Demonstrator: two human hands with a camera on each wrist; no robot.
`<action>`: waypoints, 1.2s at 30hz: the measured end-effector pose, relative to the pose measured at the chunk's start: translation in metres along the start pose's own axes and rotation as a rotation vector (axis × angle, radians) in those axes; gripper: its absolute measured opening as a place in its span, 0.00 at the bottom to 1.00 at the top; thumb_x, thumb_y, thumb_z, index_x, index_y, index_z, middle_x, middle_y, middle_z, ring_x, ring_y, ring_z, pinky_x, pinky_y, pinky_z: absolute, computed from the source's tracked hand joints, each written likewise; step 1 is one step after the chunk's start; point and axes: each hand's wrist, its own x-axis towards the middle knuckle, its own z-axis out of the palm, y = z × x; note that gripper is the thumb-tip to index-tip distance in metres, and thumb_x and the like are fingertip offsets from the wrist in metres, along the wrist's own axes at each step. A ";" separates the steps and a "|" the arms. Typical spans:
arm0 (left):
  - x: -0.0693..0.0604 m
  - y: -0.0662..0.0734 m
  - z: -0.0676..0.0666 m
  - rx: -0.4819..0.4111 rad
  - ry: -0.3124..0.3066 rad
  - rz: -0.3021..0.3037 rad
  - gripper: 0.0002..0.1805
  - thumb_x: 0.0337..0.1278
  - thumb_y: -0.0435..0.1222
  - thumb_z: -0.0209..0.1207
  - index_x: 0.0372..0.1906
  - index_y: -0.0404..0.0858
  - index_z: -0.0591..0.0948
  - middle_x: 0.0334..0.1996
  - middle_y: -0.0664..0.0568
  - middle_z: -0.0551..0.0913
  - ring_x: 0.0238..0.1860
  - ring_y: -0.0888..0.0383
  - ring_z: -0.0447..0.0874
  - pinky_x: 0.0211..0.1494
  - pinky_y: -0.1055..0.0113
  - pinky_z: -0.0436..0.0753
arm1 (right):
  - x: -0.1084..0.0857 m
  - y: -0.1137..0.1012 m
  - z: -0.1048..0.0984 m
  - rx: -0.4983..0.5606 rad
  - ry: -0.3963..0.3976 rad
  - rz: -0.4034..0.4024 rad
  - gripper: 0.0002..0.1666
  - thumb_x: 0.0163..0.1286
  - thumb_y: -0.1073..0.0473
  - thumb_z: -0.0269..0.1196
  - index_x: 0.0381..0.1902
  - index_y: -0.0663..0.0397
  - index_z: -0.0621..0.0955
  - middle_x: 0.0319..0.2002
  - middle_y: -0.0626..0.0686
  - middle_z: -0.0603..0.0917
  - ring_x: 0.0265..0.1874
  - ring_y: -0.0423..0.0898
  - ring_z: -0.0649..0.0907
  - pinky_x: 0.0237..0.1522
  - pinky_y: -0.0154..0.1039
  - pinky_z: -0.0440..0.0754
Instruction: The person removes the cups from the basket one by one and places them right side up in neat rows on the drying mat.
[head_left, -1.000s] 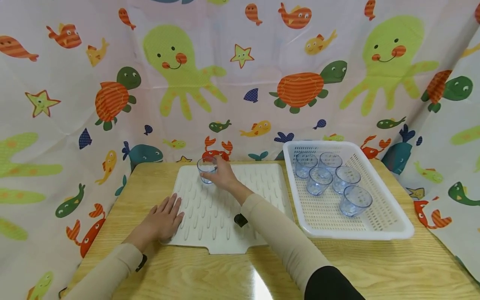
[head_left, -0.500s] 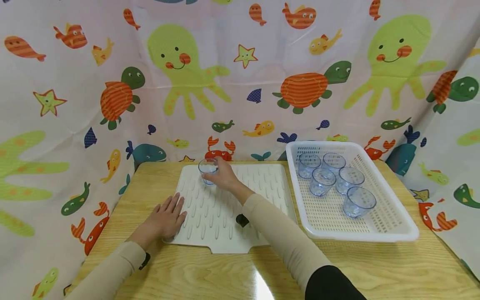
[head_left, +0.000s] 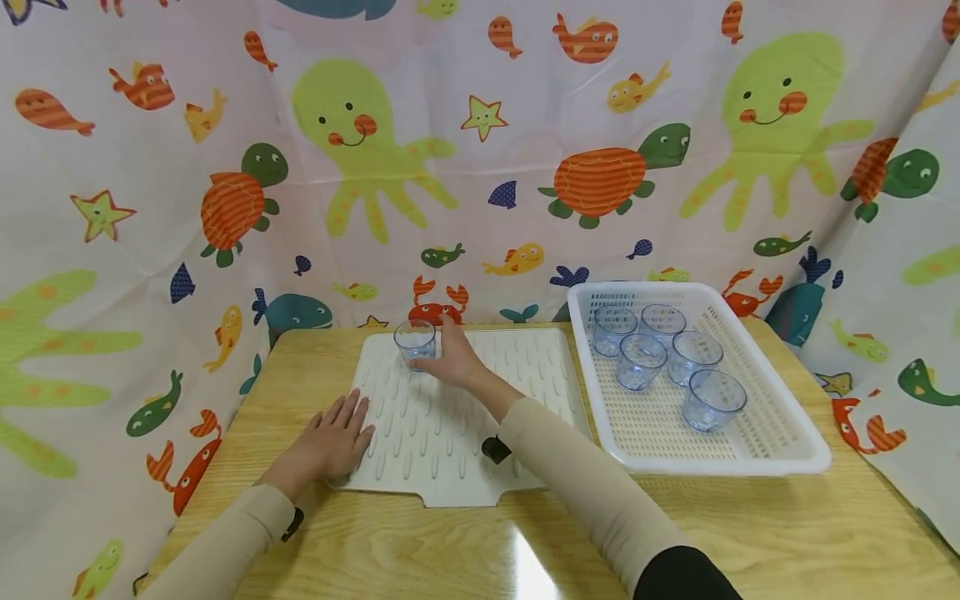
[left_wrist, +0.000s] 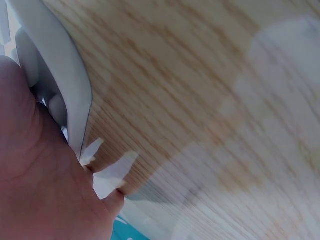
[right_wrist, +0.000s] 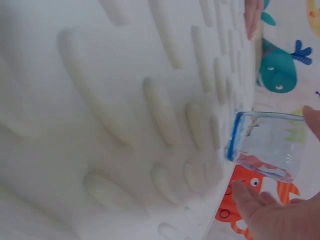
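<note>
R hand [head_left: 456, 363]: thumb & fingers apart around glass [head_left: 416, 347], not clamped, prob. to let it stand free; thumb contact unclear.
Glass pos.: upright, nr far-L corner of ribbed mat [head_left: 431, 454], prob. to save mat space.
L hand [head_left: 335, 442]: flat on mat's L edge, prob. steadying it.
Basket [head_left: 712, 467]: R of mat, w/ 5 other glasses [head_left: 714, 403], prob. for easy R reach.

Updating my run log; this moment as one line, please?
left hand: on mat, left edge; right hand: beside upright glass; glass: on mat; five glasses: in basket
</note>
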 end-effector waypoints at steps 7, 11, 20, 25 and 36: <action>0.004 -0.006 0.001 -0.007 -0.001 -0.007 0.39 0.82 0.54 0.32 0.82 0.32 0.44 0.83 0.36 0.37 0.81 0.35 0.35 0.77 0.31 0.41 | -0.010 -0.002 -0.008 -0.046 -0.010 0.031 0.63 0.67 0.47 0.71 0.83 0.58 0.44 0.82 0.61 0.50 0.79 0.56 0.58 0.75 0.54 0.62; 0.007 -0.008 0.003 -0.002 0.008 0.004 0.39 0.82 0.54 0.32 0.82 0.32 0.45 0.82 0.35 0.37 0.81 0.34 0.35 0.76 0.30 0.42 | -0.017 0.001 -0.013 -0.047 -0.006 0.038 0.63 0.68 0.47 0.71 0.83 0.59 0.44 0.82 0.61 0.49 0.79 0.57 0.57 0.76 0.55 0.61; 0.007 -0.008 0.005 -0.022 -0.001 -0.003 0.41 0.81 0.56 0.33 0.82 0.33 0.44 0.83 0.36 0.37 0.81 0.34 0.34 0.75 0.29 0.40 | -0.031 0.002 -0.021 -0.057 0.032 0.056 0.61 0.67 0.45 0.71 0.82 0.58 0.48 0.79 0.62 0.55 0.77 0.57 0.62 0.72 0.56 0.67; 0.015 -0.017 0.014 -0.013 0.020 0.017 0.43 0.80 0.59 0.29 0.83 0.34 0.44 0.83 0.37 0.36 0.81 0.34 0.34 0.75 0.28 0.41 | -0.042 -0.006 -0.025 -0.056 0.052 0.067 0.59 0.66 0.46 0.72 0.82 0.56 0.51 0.78 0.61 0.58 0.75 0.57 0.64 0.70 0.57 0.71; -0.001 0.001 -0.003 -0.008 -0.005 0.007 0.38 0.83 0.50 0.36 0.82 0.30 0.47 0.82 0.33 0.40 0.81 0.32 0.37 0.75 0.29 0.43 | -0.073 -0.017 -0.034 -0.025 0.020 -0.010 0.56 0.65 0.48 0.73 0.80 0.59 0.55 0.74 0.61 0.65 0.73 0.56 0.67 0.70 0.56 0.71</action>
